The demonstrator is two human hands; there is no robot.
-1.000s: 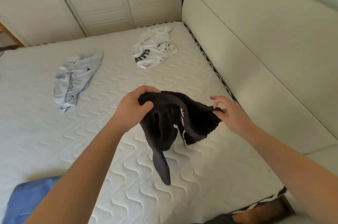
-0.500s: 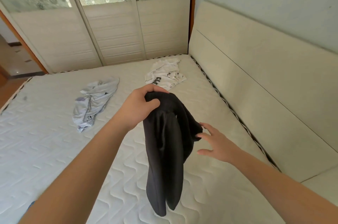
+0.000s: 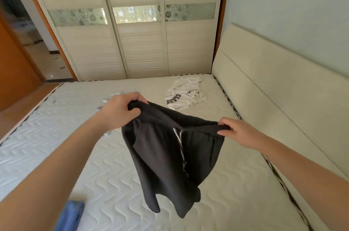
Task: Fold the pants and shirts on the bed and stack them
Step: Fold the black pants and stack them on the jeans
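From my feed: two bare forearms, no sleeves in frame on either side. Left arm (image 3: 62, 157) comes in from 7 o'clock, right arm (image 3: 294, 164) from 4 o'clock. Left hand (image 3: 120, 111) and right hand (image 3: 239, 132): no gloves, no rings, no watch or wristband on either wrist. Fingernails short and unpainted where I can see them. No marks or tattoos showing on the forearms. Nothing else of the body in frame, and no clothing on the person is in view.
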